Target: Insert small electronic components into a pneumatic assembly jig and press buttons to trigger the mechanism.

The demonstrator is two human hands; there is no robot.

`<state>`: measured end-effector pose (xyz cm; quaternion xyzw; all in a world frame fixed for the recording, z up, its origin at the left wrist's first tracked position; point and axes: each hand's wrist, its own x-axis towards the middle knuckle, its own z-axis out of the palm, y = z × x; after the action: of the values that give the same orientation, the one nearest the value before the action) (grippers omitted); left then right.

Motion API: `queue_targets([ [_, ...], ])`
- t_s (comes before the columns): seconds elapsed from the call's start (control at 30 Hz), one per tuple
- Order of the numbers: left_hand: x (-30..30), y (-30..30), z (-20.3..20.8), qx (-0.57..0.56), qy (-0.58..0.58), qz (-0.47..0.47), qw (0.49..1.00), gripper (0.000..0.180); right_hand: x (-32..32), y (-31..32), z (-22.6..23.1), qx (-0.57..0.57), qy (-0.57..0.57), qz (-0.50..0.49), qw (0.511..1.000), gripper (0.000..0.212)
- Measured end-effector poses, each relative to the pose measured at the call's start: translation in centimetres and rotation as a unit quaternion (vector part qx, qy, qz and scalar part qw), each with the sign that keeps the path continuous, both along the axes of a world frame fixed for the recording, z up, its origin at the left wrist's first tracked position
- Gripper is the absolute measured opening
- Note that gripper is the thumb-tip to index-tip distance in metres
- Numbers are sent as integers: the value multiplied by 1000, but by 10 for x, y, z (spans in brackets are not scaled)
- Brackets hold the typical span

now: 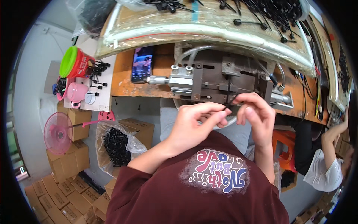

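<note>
In front of the metal fixture [220, 86] at the table's front edge, my left hand [197, 121] pinches a thin black stem-like part [228, 98] between thumb and fingers. The part stands roughly in line with the middle of the fixture; its lower end is hidden by my fingertips. My right hand [259, 115] is beside it on the right, fingers curled and the index fingertip at the part. Whether the right fingers hold anything more is too small to tell. Silver cylinders with clear hoses sit at both ends of the fixture.
A plastic-covered shelf [209, 31] bearing black stemmed parts [276, 18] overhangs the fixture. Left are a phone [142, 64], a red-green tub [76, 62], a pink mug [77, 93], a pink fan [58, 133] and a bag of black parts [116, 146]. Another person [326, 168] sits right.
</note>
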<state>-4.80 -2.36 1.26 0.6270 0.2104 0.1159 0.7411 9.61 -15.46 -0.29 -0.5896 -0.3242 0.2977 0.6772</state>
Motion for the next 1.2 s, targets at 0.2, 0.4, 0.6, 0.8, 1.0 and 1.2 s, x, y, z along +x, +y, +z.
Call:
queue_targets([
  [0.2, 24, -4, 2, 46, -17, 14, 999, 16, 2, 17, 13, 28, 93, -54, 994, 12],
  [0.4, 42, 1, 21, 360, -124, 120, 917, 11, 22, 53, 30, 138, 159, -65, 975, 10],
  [0.6, 22, -4, 51, 414, -238, 30, 878, 23, 135, 81, 82, 332, 155, -198, 909, 13],
  [0.8, 22, 129, 112, 477, -186, 320, 797, 19, 102, 52, 101, 203, -56, -248, 946, 19],
  [1.0, -5, 277, 215, 568, 12, 492, 660, 29, 67, 38, 41, 191, 8, -222, 956, 18],
  [1.2, -46, 230, 96, 486, -90, 498, 712, 30, 56, -5, 14, 153, 12, -229, 961, 18],
])
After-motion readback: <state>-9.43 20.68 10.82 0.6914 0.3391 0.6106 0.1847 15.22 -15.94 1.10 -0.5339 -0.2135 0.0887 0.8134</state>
